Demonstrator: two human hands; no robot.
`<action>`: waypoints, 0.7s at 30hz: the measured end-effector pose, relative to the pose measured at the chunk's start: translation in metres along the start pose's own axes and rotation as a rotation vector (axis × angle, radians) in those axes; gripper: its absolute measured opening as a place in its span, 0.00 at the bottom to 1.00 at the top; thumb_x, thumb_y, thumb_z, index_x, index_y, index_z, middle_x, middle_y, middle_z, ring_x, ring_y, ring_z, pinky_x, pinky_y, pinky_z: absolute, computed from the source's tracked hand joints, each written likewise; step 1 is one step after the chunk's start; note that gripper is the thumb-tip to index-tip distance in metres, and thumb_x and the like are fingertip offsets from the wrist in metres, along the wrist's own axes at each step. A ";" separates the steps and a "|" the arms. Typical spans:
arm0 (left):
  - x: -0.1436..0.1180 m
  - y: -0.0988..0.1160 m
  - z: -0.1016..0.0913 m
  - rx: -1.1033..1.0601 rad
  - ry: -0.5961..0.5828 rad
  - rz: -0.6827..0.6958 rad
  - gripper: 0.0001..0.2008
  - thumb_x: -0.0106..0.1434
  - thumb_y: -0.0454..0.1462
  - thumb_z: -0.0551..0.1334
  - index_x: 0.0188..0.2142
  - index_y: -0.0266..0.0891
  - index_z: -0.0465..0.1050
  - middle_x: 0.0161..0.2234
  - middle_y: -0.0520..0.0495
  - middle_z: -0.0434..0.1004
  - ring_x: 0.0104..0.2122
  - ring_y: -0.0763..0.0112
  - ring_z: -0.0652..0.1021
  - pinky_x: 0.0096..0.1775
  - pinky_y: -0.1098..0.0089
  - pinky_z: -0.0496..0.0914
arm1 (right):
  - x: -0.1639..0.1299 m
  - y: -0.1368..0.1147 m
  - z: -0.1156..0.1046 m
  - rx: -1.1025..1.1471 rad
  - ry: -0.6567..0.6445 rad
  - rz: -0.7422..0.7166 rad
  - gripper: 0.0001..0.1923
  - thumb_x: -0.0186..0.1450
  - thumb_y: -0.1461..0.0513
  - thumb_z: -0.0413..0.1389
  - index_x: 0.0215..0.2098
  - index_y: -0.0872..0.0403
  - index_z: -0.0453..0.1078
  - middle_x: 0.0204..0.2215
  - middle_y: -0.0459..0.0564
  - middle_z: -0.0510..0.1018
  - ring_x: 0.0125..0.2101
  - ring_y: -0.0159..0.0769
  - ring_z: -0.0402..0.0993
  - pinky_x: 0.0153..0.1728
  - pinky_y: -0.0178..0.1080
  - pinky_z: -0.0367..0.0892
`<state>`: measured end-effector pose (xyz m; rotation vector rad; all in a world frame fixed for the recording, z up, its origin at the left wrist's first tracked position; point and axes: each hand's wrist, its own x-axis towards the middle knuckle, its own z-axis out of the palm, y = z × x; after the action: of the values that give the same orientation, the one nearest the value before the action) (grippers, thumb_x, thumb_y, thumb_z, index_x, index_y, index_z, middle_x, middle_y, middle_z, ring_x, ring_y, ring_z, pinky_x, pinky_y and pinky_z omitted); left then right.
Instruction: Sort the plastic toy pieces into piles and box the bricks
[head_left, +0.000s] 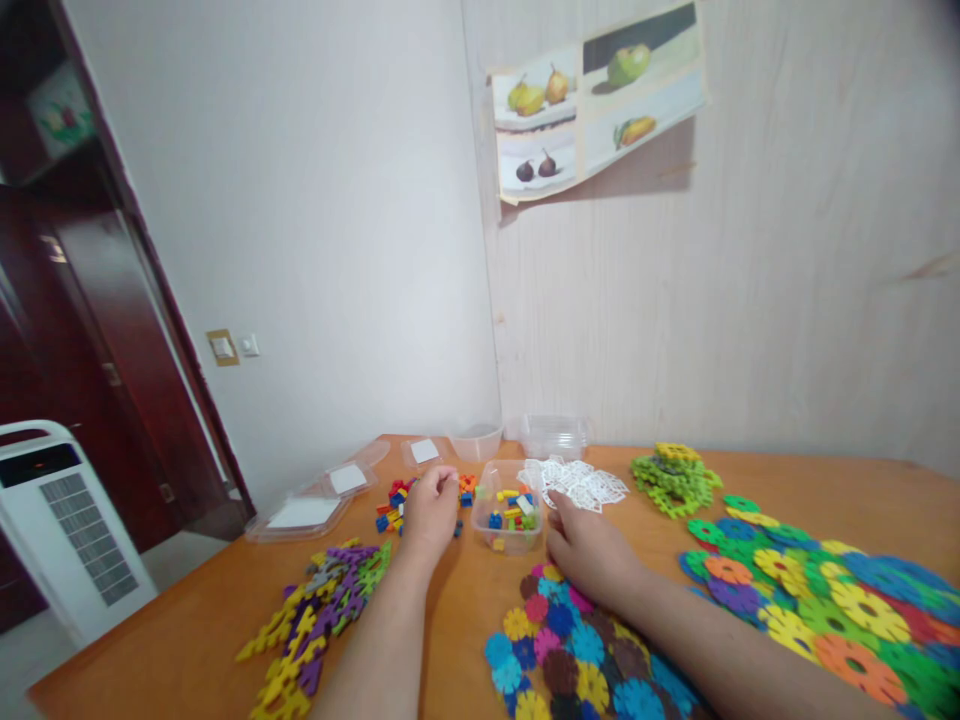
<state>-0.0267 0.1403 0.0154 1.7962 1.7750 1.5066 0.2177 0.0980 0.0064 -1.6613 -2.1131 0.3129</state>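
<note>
Nearest, flower discs: small multicoloured discs lie between your forearms at the near edge of the table.
Near left: yellow, purple and grey interlocking pieces lie spread just left of your left forearm.
Near right: large flat gear-shaped discs cover the right side of the table.
Right hand: it rests palm down on the table, fingers loosely curled and holding nothing that you can see, just near of the tub.
Left hand: it lies over the loose small bricks, fingers bent down onto them; whether it pinches one you cannot tell.
Clear tub: it sits between your two hands, partly filled with small coloured bricks.
Farther: white lattice pieces and a green pile lie beyond your right hand.
Farthest: empty clear containers stand at the wall, with flat lids at the far left.
</note>
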 end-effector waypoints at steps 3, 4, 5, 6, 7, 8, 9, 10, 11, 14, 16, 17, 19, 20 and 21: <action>-0.003 -0.018 -0.002 0.223 -0.138 -0.071 0.07 0.61 0.36 0.57 0.32 0.39 0.75 0.30 0.49 0.81 0.31 0.68 0.78 0.33 0.72 0.65 | -0.001 -0.001 0.001 -0.066 -0.005 -0.003 0.25 0.68 0.62 0.47 0.62 0.57 0.63 0.41 0.60 0.82 0.39 0.46 0.79 0.34 0.39 0.62; -0.005 -0.021 -0.002 0.298 -0.178 -0.093 0.06 0.59 0.36 0.59 0.31 0.39 0.74 0.29 0.49 0.80 0.30 0.69 0.77 0.32 0.72 0.63 | -0.002 -0.001 0.001 -0.081 -0.007 -0.007 0.25 0.68 0.62 0.47 0.62 0.57 0.63 0.41 0.60 0.83 0.39 0.46 0.79 0.34 0.39 0.63; -0.007 -0.023 -0.002 0.368 -0.215 -0.113 0.04 0.58 0.36 0.60 0.30 0.40 0.73 0.28 0.50 0.79 0.29 0.69 0.77 0.30 0.73 0.62 | -0.002 -0.002 0.001 -0.091 -0.007 -0.011 0.24 0.68 0.61 0.47 0.62 0.56 0.64 0.41 0.60 0.83 0.39 0.47 0.79 0.34 0.39 0.64; -0.009 -0.023 -0.002 0.433 -0.246 -0.128 0.02 0.56 0.36 0.61 0.29 0.40 0.73 0.27 0.50 0.79 0.29 0.68 0.76 0.30 0.72 0.60 | -0.002 -0.002 0.001 -0.099 -0.006 -0.015 0.24 0.68 0.61 0.47 0.61 0.55 0.64 0.41 0.60 0.83 0.40 0.47 0.80 0.34 0.40 0.64; -0.011 -0.021 -0.003 0.490 -0.270 -0.139 0.02 0.55 0.36 0.62 0.28 0.41 0.72 0.26 0.51 0.78 0.28 0.68 0.76 0.29 0.72 0.59 | -0.003 -0.002 0.000 -0.105 -0.006 -0.020 0.24 0.68 0.61 0.47 0.61 0.55 0.64 0.41 0.61 0.83 0.40 0.48 0.80 0.34 0.40 0.64; -0.013 -0.019 -0.003 0.540 -0.290 -0.144 0.02 0.54 0.36 0.63 0.27 0.41 0.72 0.26 0.51 0.78 0.28 0.67 0.76 0.28 0.72 0.58 | -0.003 -0.002 0.000 -0.108 -0.006 -0.026 0.24 0.68 0.61 0.47 0.62 0.55 0.64 0.41 0.61 0.83 0.40 0.48 0.80 0.34 0.40 0.64; -0.014 -0.017 -0.004 0.579 -0.310 -0.142 0.01 0.54 0.36 0.63 0.27 0.41 0.72 0.25 0.50 0.77 0.28 0.67 0.75 0.28 0.71 0.57 | -0.003 -0.002 -0.001 -0.109 -0.004 -0.032 0.24 0.68 0.61 0.47 0.61 0.55 0.63 0.41 0.61 0.83 0.41 0.49 0.80 0.34 0.40 0.64; -0.015 -0.015 -0.005 0.607 -0.328 -0.137 0.00 0.53 0.35 0.63 0.27 0.41 0.72 0.25 0.50 0.77 0.27 0.66 0.75 0.28 0.71 0.57 | -0.003 -0.002 -0.001 -0.109 -0.001 -0.037 0.24 0.68 0.61 0.47 0.61 0.54 0.64 0.41 0.60 0.83 0.41 0.49 0.80 0.34 0.40 0.65; -0.015 -0.013 -0.006 0.623 -0.342 -0.133 0.01 0.53 0.33 0.62 0.27 0.41 0.72 0.24 0.50 0.77 0.27 0.66 0.75 0.28 0.70 0.57 | -0.003 -0.002 -0.001 -0.107 0.001 -0.042 0.23 0.68 0.61 0.47 0.60 0.54 0.64 0.41 0.60 0.83 0.41 0.49 0.80 0.34 0.41 0.65; -0.012 -0.011 -0.007 0.607 -0.338 -0.148 0.04 0.53 0.31 0.60 0.25 0.41 0.72 0.23 0.49 0.76 0.26 0.66 0.75 0.29 0.70 0.58 | -0.004 -0.002 -0.001 -0.096 0.007 -0.052 0.20 0.68 0.60 0.47 0.57 0.53 0.67 0.41 0.61 0.83 0.40 0.49 0.80 0.34 0.41 0.65; -0.009 -0.009 -0.008 0.517 -0.263 -0.172 0.05 0.55 0.32 0.59 0.25 0.40 0.72 0.23 0.48 0.76 0.27 0.66 0.75 0.30 0.70 0.60 | -0.003 -0.002 0.000 -0.092 0.007 -0.050 0.19 0.68 0.59 0.47 0.55 0.53 0.68 0.41 0.61 0.83 0.40 0.50 0.80 0.35 0.42 0.65; -0.007 -0.006 -0.008 0.420 -0.219 -0.173 0.05 0.56 0.33 0.59 0.26 0.39 0.72 0.25 0.47 0.77 0.28 0.65 0.76 0.31 0.70 0.62 | -0.003 -0.002 0.000 -0.091 0.008 -0.047 0.19 0.68 0.58 0.47 0.55 0.53 0.68 0.41 0.60 0.83 0.40 0.49 0.80 0.35 0.42 0.65; -0.004 0.000 -0.007 0.140 -0.158 -0.159 0.07 0.59 0.37 0.59 0.34 0.38 0.75 0.31 0.46 0.80 0.32 0.66 0.78 0.34 0.70 0.66 | -0.003 -0.002 0.000 -0.087 0.006 -0.046 0.20 0.68 0.58 0.48 0.56 0.52 0.67 0.41 0.59 0.83 0.41 0.48 0.80 0.36 0.41 0.65; -0.003 0.003 -0.007 0.000 -0.146 -0.151 0.11 0.61 0.40 0.59 0.40 0.37 0.75 0.34 0.45 0.81 0.33 0.66 0.79 0.36 0.70 0.68 | -0.003 -0.002 -0.001 -0.085 0.002 -0.050 0.21 0.68 0.59 0.49 0.57 0.52 0.67 0.41 0.59 0.83 0.41 0.48 0.80 0.36 0.41 0.65; -0.002 0.004 -0.006 -0.105 -0.137 -0.145 0.15 0.62 0.41 0.59 0.46 0.37 0.74 0.37 0.45 0.82 0.35 0.66 0.79 0.37 0.70 0.69 | -0.004 -0.003 -0.001 -0.084 -0.001 -0.052 0.21 0.67 0.59 0.49 0.58 0.52 0.66 0.41 0.59 0.83 0.41 0.48 0.80 0.36 0.41 0.66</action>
<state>-0.0279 0.1345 0.0203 1.6412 1.6886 1.3604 0.2164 0.0937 0.0080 -1.6491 -2.1938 0.2115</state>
